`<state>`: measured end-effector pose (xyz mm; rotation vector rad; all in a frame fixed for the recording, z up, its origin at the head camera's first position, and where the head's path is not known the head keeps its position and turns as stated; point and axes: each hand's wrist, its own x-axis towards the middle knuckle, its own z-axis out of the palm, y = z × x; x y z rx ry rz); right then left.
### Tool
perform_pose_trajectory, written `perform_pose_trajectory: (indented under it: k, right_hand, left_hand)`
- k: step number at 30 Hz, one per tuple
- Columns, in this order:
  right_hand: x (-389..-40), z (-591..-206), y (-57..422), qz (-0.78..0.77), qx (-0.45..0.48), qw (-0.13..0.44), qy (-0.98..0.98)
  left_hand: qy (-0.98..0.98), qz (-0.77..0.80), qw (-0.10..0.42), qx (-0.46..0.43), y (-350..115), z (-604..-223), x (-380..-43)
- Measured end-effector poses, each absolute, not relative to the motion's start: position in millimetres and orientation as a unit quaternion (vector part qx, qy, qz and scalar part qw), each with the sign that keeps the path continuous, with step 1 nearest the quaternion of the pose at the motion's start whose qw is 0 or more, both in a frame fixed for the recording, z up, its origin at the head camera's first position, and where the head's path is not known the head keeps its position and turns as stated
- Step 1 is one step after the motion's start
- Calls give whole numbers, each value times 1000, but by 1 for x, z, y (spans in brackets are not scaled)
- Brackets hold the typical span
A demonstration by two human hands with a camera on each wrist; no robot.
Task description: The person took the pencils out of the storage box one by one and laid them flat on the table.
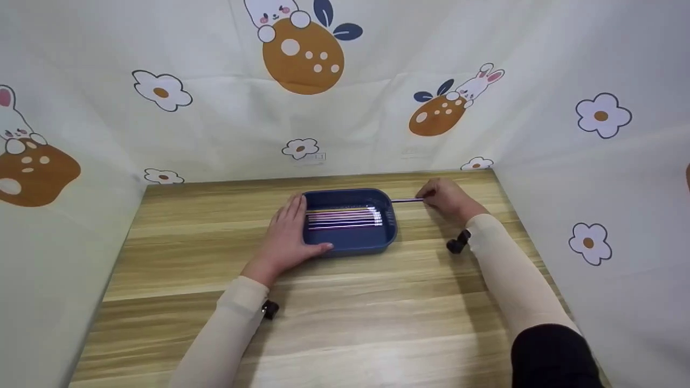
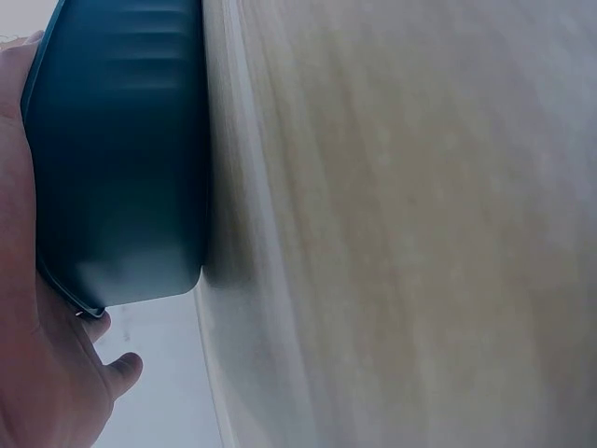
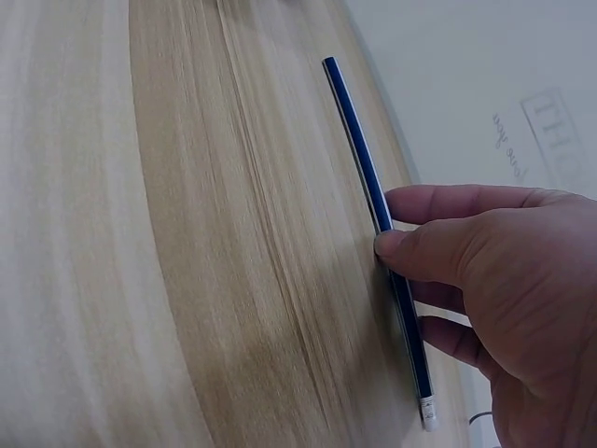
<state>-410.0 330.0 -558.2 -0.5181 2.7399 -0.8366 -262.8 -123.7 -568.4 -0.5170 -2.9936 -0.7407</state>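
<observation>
Pencil (image 1: 407, 200), right of the tray (image 1: 350, 237), was pinched mid-length by the right hand (image 1: 446, 198), likely for balance; left hand (image 1: 285, 234) spread wide at tray's left end, bracing it, I judged.

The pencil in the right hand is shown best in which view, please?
The right wrist view: the pencil is close up, both ends visible, pinched by the right hand. The head view shows only a thin stretch between tray and hand; the left wrist view shows none.
</observation>
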Motion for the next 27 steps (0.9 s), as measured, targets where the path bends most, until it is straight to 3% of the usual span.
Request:
perform_pose_trajectory:
  k: [9, 16, 27]
  right_hand:
    - [-409, -557, 330, -298, -202, 102, 928]
    - [-406, -551, 325, -328, -163, 120, 923]
    - [-397, -528, 282, -354, -235, 33, 904]
  left_hand:
    - [-957, -239, 3, -163, -123, -567, -263]
    - [-957, -241, -2, -161, -124, -569, -263]
    - [-958, -242, -8, -156, -123, -569, -263]
